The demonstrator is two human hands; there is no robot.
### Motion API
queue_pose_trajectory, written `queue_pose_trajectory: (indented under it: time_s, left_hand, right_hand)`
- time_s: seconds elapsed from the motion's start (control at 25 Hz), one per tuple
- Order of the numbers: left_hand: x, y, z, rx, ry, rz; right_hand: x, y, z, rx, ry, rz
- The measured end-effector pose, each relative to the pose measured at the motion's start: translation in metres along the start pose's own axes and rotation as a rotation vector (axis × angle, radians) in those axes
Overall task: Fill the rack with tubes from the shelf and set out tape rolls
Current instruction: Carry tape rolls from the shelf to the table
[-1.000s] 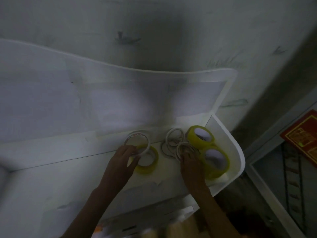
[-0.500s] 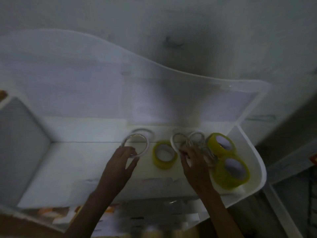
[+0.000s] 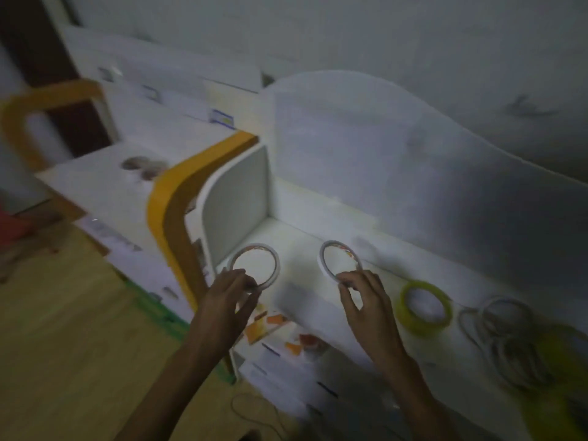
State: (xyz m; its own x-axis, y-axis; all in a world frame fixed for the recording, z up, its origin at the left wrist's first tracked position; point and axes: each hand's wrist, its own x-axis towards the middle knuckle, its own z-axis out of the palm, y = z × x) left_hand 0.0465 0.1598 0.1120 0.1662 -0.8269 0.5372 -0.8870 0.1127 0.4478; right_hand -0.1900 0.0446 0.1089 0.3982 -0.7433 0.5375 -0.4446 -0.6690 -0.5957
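Two thin white tape rolls are being held, one in each hand, over the white shelf [image 3: 305, 237] near its left end. The left hand [image 3: 227, 302] is pinching the near rim of the left white roll [image 3: 254, 265], which is lying just beyond the fingertips, next to the upright side panel [image 3: 235, 198]; the right hand [image 3: 366, 300] is pinching the near rim of the right white roll [image 3: 339, 259], thumb and forefinger curled round the thin band. Each roll is being presented with its open face turned up towards the camera, so that the ring's axis is pointing roughly upward and no long axis is offered; whether either is already touching the shelf cannot be told. Both forearms are being reached forward and upward from below, wrists fairly straight, with the two hands apart. To the right of the right hand, a yellow roll [image 3: 424, 308] is lying flat, and further right a blurred cluster of thin rings [image 3: 502, 332] is sitting near a larger yellow shape. The rolls are probably being spaced out along the shelf; the gap between them and the yellow roll is what the placement is judged to be turning on. No tubes or rack are being shown.
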Motion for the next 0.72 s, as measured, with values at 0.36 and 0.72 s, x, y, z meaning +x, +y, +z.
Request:
queue_pose_trajectory:
  time_s: [0.36,0.72]
  left_hand:
    - [-0.071,-0.102,-0.131,0.195,0.228,-0.257]
    - [-0.097,-0.266,-0.253,0.276,0.273,-0.291]
  right_hand:
    - [0.042,-0.131,0.143,0.201,-0.195,-0.272]
    - [0.075,-0.249,0.329,0.169,-0.237,-0.348]
